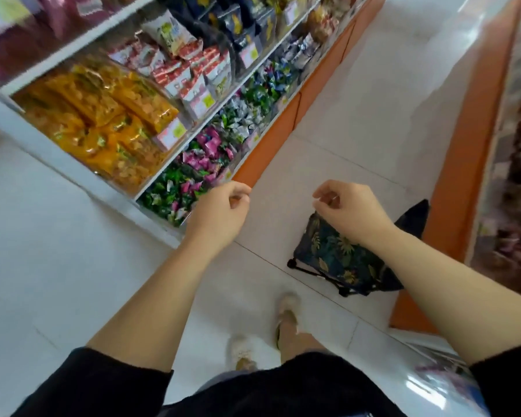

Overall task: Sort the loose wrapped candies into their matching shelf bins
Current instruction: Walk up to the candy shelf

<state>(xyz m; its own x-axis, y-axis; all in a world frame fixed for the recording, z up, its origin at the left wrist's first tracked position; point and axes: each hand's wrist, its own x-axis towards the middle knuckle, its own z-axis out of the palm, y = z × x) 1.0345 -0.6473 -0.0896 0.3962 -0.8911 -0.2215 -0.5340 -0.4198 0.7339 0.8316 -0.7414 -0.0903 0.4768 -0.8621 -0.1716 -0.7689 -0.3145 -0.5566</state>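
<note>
Green and pink foil-wrapped candies (175,188) heaped, crinkly, on bottom shelf (160,227). My left hand (220,212) beside them, loosely curled, holding nothing; right hand (352,212) likewise, over leaf-print fabric stool (337,260).

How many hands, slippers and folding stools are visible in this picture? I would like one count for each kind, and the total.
Hands: 2 (left hand, right hand)
Slippers: 2 (left slipper, right slipper)
Stools: 1 (folding stool)
Total: 5
</note>
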